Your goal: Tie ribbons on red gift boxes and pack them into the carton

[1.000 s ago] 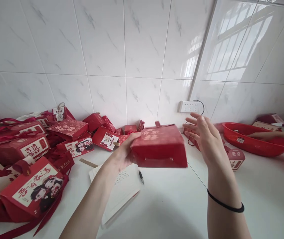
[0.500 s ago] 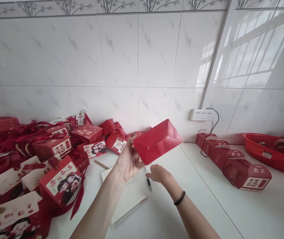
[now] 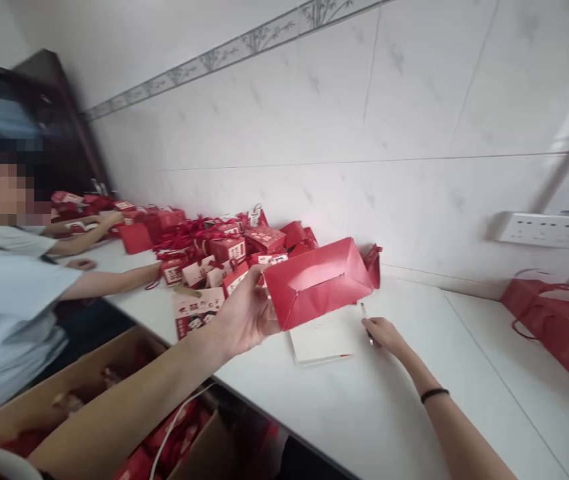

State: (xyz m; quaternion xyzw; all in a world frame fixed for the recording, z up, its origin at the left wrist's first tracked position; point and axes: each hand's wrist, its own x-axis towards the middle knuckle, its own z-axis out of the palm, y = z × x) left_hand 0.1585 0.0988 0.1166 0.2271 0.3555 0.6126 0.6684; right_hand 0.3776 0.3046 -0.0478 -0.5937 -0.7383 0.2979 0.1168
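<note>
My left hand (image 3: 249, 317) grips a red paper gift box (image 3: 319, 287) by its left side and holds it up above the table, its folded bottom towards me. Lower and to the right, my right hand (image 3: 387, 335) has its fingers closed on a black pen (image 3: 370, 339) at the tabletop. An open notebook (image 3: 322, 343) with writing lies under the box, partly covered by it. Behind the held box stands another red box (image 3: 373, 265).
Many red gift boxes (image 3: 229, 250) with ribbons are piled along the wall. At left, co-workers (image 3: 19, 293) reach over the table (image 3: 414, 413). Cardboard cartons (image 3: 199, 447) holding red items stand below its edge. More red boxes (image 3: 559, 320) and a power strip (image 3: 539, 230) are at right.
The view has swung left, bringing co-workers and cartons into sight. My right hand has closed on the pen, which lay on the table before. The left hand still holds up the box.
</note>
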